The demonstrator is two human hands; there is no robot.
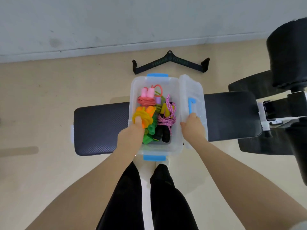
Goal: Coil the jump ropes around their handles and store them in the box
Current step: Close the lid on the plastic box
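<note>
My left grip [132,130] presses the yellow rope coil [142,117] down into the box [132,90] while my right grip [193,125] holds the lid [197,90] beside it, ready to swing over squarely.

Your clear box [155,150] with blue latches sits open on the bench. Inside lie coiled jump ropes: pink rope [147,99] at the far end, yellow rope [144,117] near left, green rope [152,130] beneath it, pink-and-black braided rope [166,120] right.

Soft even light, fisheye-warped edges
</note>
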